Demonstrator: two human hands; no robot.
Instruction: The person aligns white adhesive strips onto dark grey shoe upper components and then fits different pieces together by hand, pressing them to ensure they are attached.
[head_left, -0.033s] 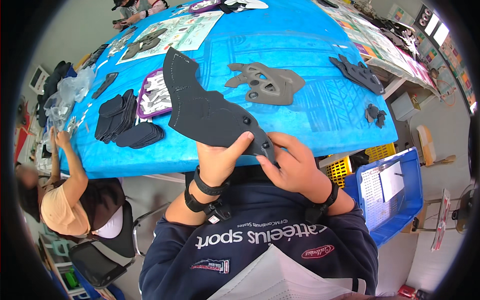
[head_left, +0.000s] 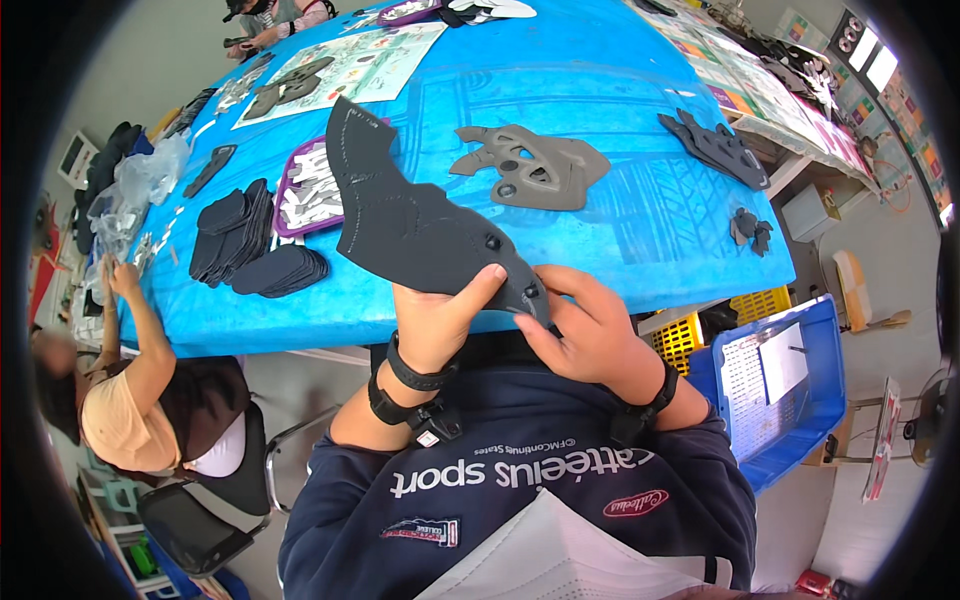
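Pieces of white material (head_left: 314, 196) fill a purple tray (head_left: 282, 190) on the blue-covered counter (head_left: 650, 240), its right side partly hidden behind a dark, curved sheet (head_left: 415, 240). That sheet is in both hands, above the counter's near edge. The left hand (head_left: 440, 315) pinches its lower edge, thumb on top and fingers underneath; the right hand (head_left: 590, 330) pinches the narrow end between thumb and forefinger. Stacked dark pads (head_left: 235, 232) lie just left of the tray. Beside the counter on the right, a blue basket (head_left: 785, 465) holds a white paper (head_left: 780, 365), with a yellow basket (head_left: 680, 342) near it.
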